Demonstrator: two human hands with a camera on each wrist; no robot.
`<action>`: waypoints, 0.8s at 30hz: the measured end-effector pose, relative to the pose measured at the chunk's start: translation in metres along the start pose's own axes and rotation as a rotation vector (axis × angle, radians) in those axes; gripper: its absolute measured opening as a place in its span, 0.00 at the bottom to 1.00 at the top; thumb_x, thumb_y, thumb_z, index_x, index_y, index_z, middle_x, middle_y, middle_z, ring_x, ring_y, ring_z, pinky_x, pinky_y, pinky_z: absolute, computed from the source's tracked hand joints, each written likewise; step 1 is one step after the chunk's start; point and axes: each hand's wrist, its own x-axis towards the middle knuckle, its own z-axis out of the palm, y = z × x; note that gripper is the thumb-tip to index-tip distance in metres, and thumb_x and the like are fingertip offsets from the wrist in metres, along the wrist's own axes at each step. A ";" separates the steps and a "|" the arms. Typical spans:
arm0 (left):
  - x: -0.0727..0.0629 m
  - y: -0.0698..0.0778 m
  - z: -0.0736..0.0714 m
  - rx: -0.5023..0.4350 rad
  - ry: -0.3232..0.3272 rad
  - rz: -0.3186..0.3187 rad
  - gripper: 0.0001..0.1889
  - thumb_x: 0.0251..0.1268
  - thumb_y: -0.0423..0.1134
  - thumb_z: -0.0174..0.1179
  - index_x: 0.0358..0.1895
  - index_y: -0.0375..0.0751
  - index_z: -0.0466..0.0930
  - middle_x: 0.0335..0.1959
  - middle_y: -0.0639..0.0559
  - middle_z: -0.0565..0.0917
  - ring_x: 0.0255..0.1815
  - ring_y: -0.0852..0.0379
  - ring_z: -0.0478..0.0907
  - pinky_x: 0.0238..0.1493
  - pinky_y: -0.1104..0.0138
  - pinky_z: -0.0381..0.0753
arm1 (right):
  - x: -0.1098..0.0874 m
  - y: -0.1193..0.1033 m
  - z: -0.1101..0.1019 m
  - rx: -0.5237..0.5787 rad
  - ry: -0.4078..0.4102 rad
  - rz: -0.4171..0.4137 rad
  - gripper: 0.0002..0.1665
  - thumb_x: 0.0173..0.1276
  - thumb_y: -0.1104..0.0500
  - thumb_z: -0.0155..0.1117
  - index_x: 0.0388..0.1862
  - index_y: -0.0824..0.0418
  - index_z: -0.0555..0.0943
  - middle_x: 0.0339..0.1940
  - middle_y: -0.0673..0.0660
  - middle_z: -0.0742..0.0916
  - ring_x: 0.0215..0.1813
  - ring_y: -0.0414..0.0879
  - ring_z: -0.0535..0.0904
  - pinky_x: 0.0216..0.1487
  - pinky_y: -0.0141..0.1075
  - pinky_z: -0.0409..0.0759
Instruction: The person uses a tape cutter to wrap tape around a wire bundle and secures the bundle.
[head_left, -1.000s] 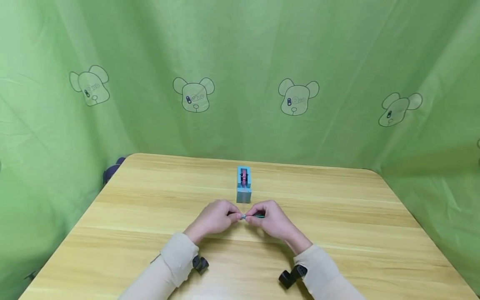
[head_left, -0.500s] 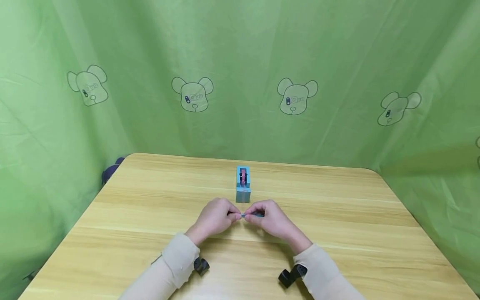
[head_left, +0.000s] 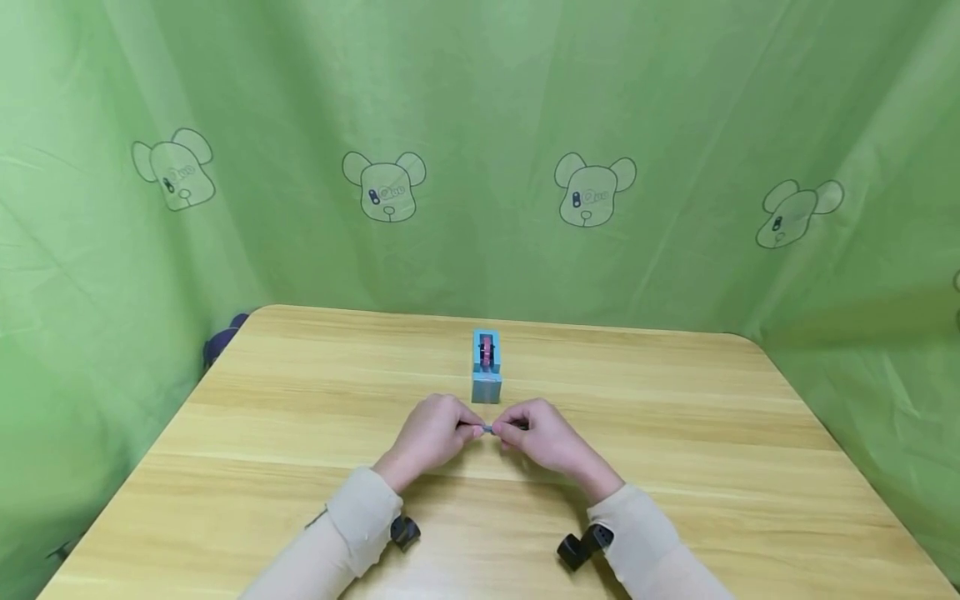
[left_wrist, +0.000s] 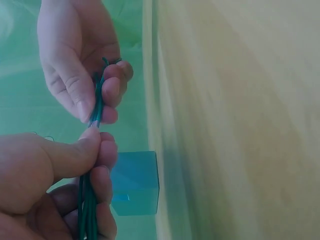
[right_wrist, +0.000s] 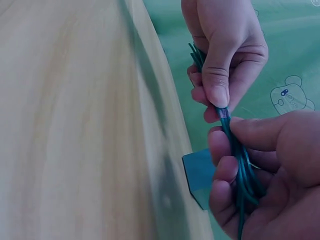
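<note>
A bundle of thin green wires [right_wrist: 241, 165], possibly cords, runs between the two hands. A shiny tape-like band [right_wrist: 223, 113] wraps its middle. My left hand [head_left: 431, 437] pinches the bundle on one side of the band, the thumb pressed on it in the left wrist view. Close beside it, my right hand [head_left: 546, 437] pinches the other side between thumb and fingers. Loose wire ends stick out past both hands in the wrist views. Just beyond the hands stands a blue tape dispenser [head_left: 486, 390] with a pink roll [head_left: 487, 351] in it.
The wooden table [head_left: 300, 383] spreads around the hands. A green curtain [head_left: 480, 267] with printed bear heads hangs behind and at both sides. Something purple [head_left: 221, 342] shows past the table's left edge. Black wrist cameras [head_left: 576, 552] sit at both sleeves.
Both hands stay close together at the same spot. The right hand's fingers have shifted on the bundle, and less green shows beside them. The shiny band between the fingertips looks narrower.
</note>
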 end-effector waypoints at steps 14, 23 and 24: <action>0.001 -0.005 -0.008 -0.020 -0.096 -0.011 0.13 0.74 0.42 0.57 0.32 0.44 0.88 0.15 0.59 0.70 0.17 0.62 0.64 0.24 0.68 0.67 | 0.002 0.003 0.002 -0.070 0.115 -0.081 0.04 0.68 0.62 0.68 0.37 0.59 0.89 0.35 0.49 0.89 0.38 0.43 0.81 0.42 0.39 0.79; 0.002 -0.008 -0.005 0.025 -0.073 0.009 0.10 0.72 0.42 0.60 0.31 0.47 0.87 0.19 0.65 0.76 0.22 0.64 0.72 0.34 0.65 0.75 | 0.002 0.003 0.004 -0.069 0.140 -0.077 0.03 0.66 0.61 0.70 0.36 0.56 0.89 0.36 0.46 0.89 0.41 0.43 0.81 0.44 0.42 0.79; 0.002 -0.008 -0.005 0.030 -0.061 0.013 0.10 0.71 0.42 0.61 0.32 0.47 0.88 0.19 0.65 0.77 0.22 0.64 0.72 0.34 0.65 0.75 | 0.002 0.003 0.004 -0.068 0.138 -0.078 0.03 0.66 0.61 0.70 0.36 0.56 0.89 0.36 0.46 0.89 0.42 0.43 0.82 0.45 0.42 0.79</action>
